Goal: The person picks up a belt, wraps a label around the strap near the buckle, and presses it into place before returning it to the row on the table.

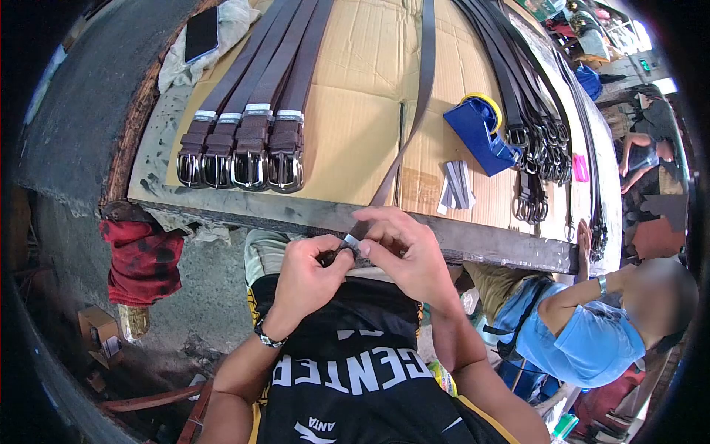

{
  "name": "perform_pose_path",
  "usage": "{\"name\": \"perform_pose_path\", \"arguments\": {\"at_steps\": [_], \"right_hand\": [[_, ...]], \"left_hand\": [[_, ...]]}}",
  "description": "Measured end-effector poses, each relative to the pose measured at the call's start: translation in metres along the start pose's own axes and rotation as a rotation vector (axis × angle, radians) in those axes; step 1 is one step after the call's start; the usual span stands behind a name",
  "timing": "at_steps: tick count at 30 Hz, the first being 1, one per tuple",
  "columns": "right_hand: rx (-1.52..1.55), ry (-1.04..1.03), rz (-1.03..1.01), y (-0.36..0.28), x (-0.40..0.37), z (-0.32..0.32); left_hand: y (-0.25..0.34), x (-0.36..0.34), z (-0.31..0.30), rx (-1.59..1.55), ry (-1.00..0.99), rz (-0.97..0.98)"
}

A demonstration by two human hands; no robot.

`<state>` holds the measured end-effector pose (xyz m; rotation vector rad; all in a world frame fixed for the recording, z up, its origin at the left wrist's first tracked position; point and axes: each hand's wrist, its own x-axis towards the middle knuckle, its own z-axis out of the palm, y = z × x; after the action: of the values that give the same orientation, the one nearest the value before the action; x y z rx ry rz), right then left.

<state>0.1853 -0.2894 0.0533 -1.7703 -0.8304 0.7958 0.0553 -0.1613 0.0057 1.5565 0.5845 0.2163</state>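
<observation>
Brown leather belt (424, 81) runs down across the cardboard (347, 122) on the table and over its near edge, its lower end at the person's two hands, just in front of the waist. The left forearm reaches up and inward from the lower left, with a patterned bracelet at the wrist; the left hand (313, 268) is closed, thumb and index finger pinching the belt beside its pale paper label (350, 240). The right forearm angles up and leftward from the lower right. The right hand (405, 248) is loosely curled, fingers arched above the label and thumb beside it; whether it grips firmly cannot be told.

Four buckled belts (259, 129) lie side by side on the left of the cardboard, while a bundle of dark belts (510, 85) lies to the right. Between the hanging belt and that bundle are a blue tape dispenser (477, 144) and label strips (458, 185). At the right, another person (592, 333) in light blue has a hand by the table edge.
</observation>
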Motion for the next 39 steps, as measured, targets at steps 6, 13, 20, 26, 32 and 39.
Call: {"name": "perform_pose_path", "arguments": {"at_steps": [6, 13, 20, 26, 32, 39], "right_hand": [[0.038, -0.008, -0.017, 0.000, 0.004, 0.004], [0.037, -0.024, -0.008, 0.005, 0.005, 0.005], [0.009, -0.020, -0.009, 0.005, 0.006, 0.004], [-0.042, -0.017, -0.024, 0.004, 0.006, 0.005], [-0.093, 0.019, -0.018, 0.003, 0.005, 0.010], [-0.139, 0.037, -0.001, 0.002, 0.004, 0.014]], "left_hand": [[-0.001, 0.001, 0.003, -0.001, -0.002, 0.034], [0.001, 0.001, 0.001, 0.020, -0.005, 0.015], [0.003, 0.000, 0.000, 0.016, -0.003, 0.055], [0.003, 0.000, 0.000, 0.022, -0.001, 0.060], [-0.002, 0.000, 0.002, -0.001, 0.007, 0.059], [0.001, 0.000, 0.001, 0.054, 0.019, 0.078]]}}
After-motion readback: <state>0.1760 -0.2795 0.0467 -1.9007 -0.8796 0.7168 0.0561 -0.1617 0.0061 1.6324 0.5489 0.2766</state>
